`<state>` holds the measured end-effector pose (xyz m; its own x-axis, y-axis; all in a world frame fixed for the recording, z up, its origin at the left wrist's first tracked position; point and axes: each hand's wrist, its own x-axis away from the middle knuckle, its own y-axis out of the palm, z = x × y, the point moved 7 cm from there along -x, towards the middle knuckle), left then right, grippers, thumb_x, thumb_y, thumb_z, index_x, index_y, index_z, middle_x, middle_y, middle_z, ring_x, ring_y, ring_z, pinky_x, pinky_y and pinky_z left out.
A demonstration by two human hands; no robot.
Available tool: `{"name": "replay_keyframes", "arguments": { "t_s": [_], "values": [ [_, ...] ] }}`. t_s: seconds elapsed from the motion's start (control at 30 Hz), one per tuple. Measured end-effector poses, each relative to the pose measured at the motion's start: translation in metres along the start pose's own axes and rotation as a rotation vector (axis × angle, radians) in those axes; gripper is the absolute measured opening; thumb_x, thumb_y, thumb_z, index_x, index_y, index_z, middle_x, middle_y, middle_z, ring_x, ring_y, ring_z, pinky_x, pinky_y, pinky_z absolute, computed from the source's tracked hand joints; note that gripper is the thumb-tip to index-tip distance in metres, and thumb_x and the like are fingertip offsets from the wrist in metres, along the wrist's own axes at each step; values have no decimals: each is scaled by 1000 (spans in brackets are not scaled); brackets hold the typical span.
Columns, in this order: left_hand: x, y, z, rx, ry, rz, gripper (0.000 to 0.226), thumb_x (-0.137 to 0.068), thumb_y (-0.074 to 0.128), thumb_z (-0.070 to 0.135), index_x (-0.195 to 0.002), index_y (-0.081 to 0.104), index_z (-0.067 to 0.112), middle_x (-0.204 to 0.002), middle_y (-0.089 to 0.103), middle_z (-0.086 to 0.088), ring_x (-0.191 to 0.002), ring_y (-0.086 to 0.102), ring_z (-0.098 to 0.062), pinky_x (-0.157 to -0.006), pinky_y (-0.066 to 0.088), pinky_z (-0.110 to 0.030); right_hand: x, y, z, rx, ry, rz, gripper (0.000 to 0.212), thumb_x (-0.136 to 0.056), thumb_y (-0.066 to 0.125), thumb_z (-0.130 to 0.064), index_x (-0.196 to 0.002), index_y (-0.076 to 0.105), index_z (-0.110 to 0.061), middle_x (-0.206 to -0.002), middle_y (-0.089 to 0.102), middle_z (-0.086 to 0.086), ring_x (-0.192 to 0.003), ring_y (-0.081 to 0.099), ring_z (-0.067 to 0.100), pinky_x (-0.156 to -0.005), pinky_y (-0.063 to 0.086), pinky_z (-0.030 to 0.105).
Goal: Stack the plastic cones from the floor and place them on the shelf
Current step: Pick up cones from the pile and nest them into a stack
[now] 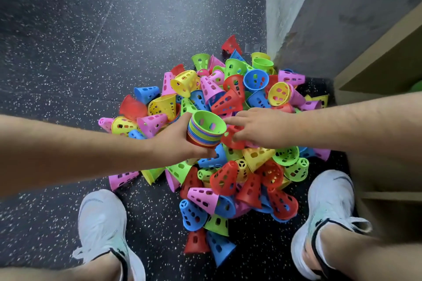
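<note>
A big heap of small perforated plastic cones (228, 102) in red, blue, green, yellow and pink lies on the dark speckled floor. My left hand (175, 141) grips a nested stack of cones (205, 131), open end up, a green one innermost. My right hand (258, 126) hovers just right of the stack, index finger stretched toward its rim, the other fingers curled over a red cone (230, 139) on the heap. Whether it grips that red cone is unclear.
A wooden shelf unit (374, 61) stands at the right, next to a grey wall corner (287, 7). My two white shoes (102, 226) (328, 212) flank the near end of the heap. Open speckled floor (91, 29) stretches to the left and beyond.
</note>
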<state>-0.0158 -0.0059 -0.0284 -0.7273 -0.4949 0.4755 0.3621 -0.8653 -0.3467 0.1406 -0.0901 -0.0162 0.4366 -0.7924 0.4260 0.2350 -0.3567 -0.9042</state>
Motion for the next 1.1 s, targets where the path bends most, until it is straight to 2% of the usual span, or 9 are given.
{"name": "replay_keyframes", "arguments": {
  "t_s": [0.1, 0.2, 0.33, 0.5, 0.57, 0.73, 0.93, 1.03, 1.1],
  "values": [
    [3, 8, -2, 55, 18, -13, 81, -59, 95, 38, -125, 48, 35, -108, 71, 2, -92, 72, -17, -81, 63, -46, 3, -7, 7, -46, 10, 32, 34, -94, 58, -14, -127, 62, -18, -159, 31, 10, -133, 45, 30, -101, 45, 41],
    [4, 8, -5, 63, 12, -2, 88, -53, 94, 46, -127, 49, 36, -108, 72, 7, -96, 72, -12, -87, 62, -43, 18, -23, 23, -259, 159, 258, 18, -99, 57, -28, -111, 66, -17, -153, 41, 8, -123, 56, 27, -87, 45, 28],
    [4, 5, -13, 107, -26, -15, 88, -52, 95, 47, -126, 50, 33, -104, 75, -1, -90, 75, -21, -84, 62, -53, 38, -44, 46, -691, 514, 513, 19, -101, 56, -29, -109, 67, -16, -143, 49, 5, -130, 47, 17, -101, 31, 17],
    [0, 4, -4, 136, -10, 5, 71, -66, 96, 28, -121, 52, 24, -97, 77, -5, -90, 75, -24, -87, 59, -56, 38, -78, 33, -889, 567, 721, 19, -101, 56, -25, -112, 67, -14, -107, 65, 1, -97, 56, 10, -87, 43, 20],
    [-4, 5, 3, 142, 5, 6, 69, -66, 96, 29, -119, 52, 23, -100, 76, -6, -93, 75, -24, -88, 59, -54, 30, -81, 25, -916, 529, 675, 19, -101, 57, -26, -114, 67, -17, -108, 65, -2, -97, 57, 9, -87, 44, 19],
    [-12, -1, 11, 173, 13, 29, 83, -55, 96, 38, -123, 51, 21, -105, 75, -12, -98, 74, -35, -89, 59, -58, 17, -65, 12, -1006, 417, 325, 24, -100, 54, -41, -123, 57, -35, -115, 65, -19, -109, 60, -1, -93, 45, 18],
    [-12, 0, 13, 138, 2, 32, 66, -72, 94, 12, -121, 52, 20, -101, 77, -8, -88, 74, -18, -92, 59, -49, 21, -53, 70, -836, 632, 413, 22, -99, 54, -29, -121, 59, -25, -110, 65, -11, -99, 59, 8, -83, 45, 20],
    [-17, 0, 14, 129, -7, 31, 69, -70, 95, 16, -124, 51, 18, -102, 76, -9, -92, 75, -24, -88, 61, -45, 16, -25, 91, -761, 729, 312, 19, -97, 57, -32, -114, 61, -23, -101, 66, -9, -95, 62, 15, -78, 48, 30],
    [-22, -3, 14, 130, -11, 46, 82, -59, 98, 33, -126, 51, 21, -105, 75, -6, -97, 74, -22, -87, 62, -42, 10, -11, 96, -735, 754, 243, 27, -95, 62, -39, -115, 61, -20, -103, 66, -5, -94, 62, 17, -77, 48, 31]
  ]
}}
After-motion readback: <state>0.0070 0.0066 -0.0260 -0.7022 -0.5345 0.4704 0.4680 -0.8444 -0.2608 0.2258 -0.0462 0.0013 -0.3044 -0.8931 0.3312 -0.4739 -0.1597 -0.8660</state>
